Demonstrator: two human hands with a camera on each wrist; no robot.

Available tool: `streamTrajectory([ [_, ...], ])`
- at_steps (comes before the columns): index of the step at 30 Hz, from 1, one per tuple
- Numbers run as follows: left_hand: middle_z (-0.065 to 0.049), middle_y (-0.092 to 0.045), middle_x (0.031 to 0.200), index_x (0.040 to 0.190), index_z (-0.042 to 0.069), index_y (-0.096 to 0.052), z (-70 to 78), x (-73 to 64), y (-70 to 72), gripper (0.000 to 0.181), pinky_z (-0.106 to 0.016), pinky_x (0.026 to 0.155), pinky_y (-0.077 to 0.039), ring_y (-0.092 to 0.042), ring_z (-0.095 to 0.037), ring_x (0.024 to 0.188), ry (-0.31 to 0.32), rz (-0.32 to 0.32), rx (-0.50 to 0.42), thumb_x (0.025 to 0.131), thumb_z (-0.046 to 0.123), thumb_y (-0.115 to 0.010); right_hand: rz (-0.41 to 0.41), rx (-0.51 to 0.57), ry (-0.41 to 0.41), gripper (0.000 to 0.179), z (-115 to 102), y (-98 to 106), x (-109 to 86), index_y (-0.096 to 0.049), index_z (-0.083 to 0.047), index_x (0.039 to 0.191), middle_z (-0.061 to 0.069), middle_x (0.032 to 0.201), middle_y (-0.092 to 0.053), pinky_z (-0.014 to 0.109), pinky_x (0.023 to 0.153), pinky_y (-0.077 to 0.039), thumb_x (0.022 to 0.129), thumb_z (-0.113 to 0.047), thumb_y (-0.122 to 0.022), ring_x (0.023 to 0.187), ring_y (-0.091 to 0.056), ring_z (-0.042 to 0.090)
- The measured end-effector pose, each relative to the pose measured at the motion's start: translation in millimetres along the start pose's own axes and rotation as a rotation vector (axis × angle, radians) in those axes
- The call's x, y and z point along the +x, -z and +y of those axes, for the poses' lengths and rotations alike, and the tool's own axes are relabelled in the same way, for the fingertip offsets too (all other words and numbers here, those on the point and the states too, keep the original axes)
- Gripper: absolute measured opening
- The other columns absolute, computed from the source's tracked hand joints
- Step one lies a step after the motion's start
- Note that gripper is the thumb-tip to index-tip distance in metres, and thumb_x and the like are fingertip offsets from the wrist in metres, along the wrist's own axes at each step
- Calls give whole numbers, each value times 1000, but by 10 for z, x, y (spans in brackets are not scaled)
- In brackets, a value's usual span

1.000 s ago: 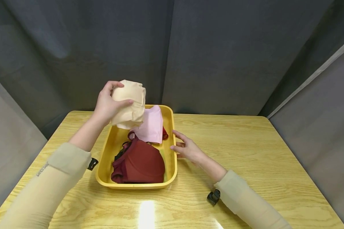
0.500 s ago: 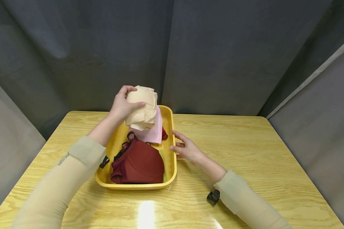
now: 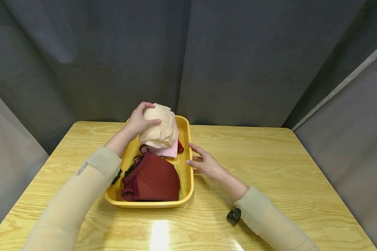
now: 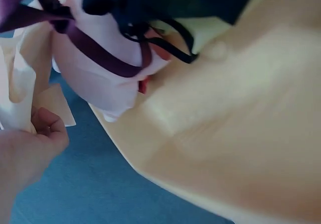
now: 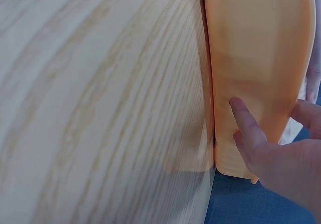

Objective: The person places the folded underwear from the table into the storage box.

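Observation:
My left hand (image 3: 141, 120) grips a folded cream cloth garment (image 3: 159, 127) over the far end of a yellow plastic bin (image 3: 187, 174). The cream garment overlaps a pale pink folded cloth (image 3: 168, 151) lying in the bin. Nearer to me in the bin lies a dark red bra (image 3: 155, 177), its cup facing up. In the left wrist view, curled fingers hold the cream fabric (image 4: 22, 78) close by the pink cloth (image 4: 90, 58) and a purple strap (image 4: 100, 58). My right hand (image 3: 207, 164) rests against the bin's right side, fingers spread along the outer wall (image 5: 246, 58).
The bin stands left of centre on a wooden table (image 3: 270, 167). A bit of bright red fabric (image 3: 180, 146) shows beside the pink cloth, and black straps (image 3: 133, 167) beside the bra. Grey curtains (image 3: 238, 62) hang behind the table's far edge.
My left hand has carried the cream garment to the right, then lowered it over the pink cloth at the bin's far end. The right hand has stayed at the bin's side.

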State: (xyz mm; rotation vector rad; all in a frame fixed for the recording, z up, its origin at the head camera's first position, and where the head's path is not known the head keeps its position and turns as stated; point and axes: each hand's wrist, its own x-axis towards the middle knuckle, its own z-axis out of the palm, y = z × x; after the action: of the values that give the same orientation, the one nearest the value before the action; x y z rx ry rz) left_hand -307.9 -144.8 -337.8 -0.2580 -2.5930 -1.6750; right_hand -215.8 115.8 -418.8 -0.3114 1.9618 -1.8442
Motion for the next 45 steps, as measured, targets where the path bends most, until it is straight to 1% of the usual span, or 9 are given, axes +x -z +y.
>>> streamTrajectory([
  [2,-13,-43,138,127,5,-45,-50,13,1,59,-41,103,-33,-41,-28,120,-14,-14,35,77,9,-78,2,-3,-2,68,-5,-1,3,-22,-19,151,15,154,-18,53,87,-48,93,-3,-55,124,-45,43],
  [8,-13,-43,139,127,7,-44,-148,53,-10,60,-45,106,-30,-40,-30,125,-20,-72,170,78,13,-78,11,-14,-9,68,-12,2,3,-23,-20,151,14,155,-19,53,86,-48,93,-2,-56,124,-45,43],
  [15,-19,-44,136,128,5,-42,-204,79,-48,61,-46,105,-31,-41,-33,123,-45,-116,296,78,14,-78,10,-23,-5,69,-4,13,-7,-20,-16,152,14,155,-19,52,85,-49,94,-3,-55,124,-46,43],
  [21,-25,-41,131,130,8,-42,-245,70,-79,64,-47,100,-36,-40,-37,119,-17,-130,421,78,19,-78,9,-29,-5,70,-3,11,0,-19,-17,152,12,155,-19,51,84,-50,94,-4,-55,124,-46,41],
  [26,-25,-39,134,129,10,-44,-270,59,-102,63,-48,103,-32,-35,-38,125,-14,-144,458,78,21,-78,10,-33,-7,70,4,18,-3,-19,-16,152,13,155,-19,50,84,-50,94,-5,-56,124,-46,41],
  [34,-20,-45,138,133,13,-44,-255,39,-170,62,-51,104,-27,-31,-40,129,-9,-201,525,81,26,-75,21,-21,-10,69,10,32,-20,-21,-17,152,14,154,-22,50,84,-50,94,-3,-55,123,-47,42],
  [39,-20,-40,142,136,15,-45,-232,12,-170,63,-56,101,-29,-30,-42,129,25,-204,564,83,31,-73,26,-20,-16,68,1,25,-20,-21,-18,152,11,154,-22,49,83,-51,94,-3,-55,124,-47,41],
  [41,-19,-37,143,138,16,-44,-233,5,-160,64,-57,101,-29,-28,-43,131,36,-205,579,83,34,-72,23,-27,-11,68,1,22,-21,-20,-17,152,13,154,-22,49,83,-51,94,-4,-55,123,-47,42],
  [45,-19,-34,147,141,16,-41,-239,-13,-117,68,-58,103,-25,-24,-43,134,28,-205,584,84,38,-70,25,-34,-18,68,-3,7,-14,-21,-18,152,12,154,-22,50,84,-51,94,-5,-55,123,-47,41],
])
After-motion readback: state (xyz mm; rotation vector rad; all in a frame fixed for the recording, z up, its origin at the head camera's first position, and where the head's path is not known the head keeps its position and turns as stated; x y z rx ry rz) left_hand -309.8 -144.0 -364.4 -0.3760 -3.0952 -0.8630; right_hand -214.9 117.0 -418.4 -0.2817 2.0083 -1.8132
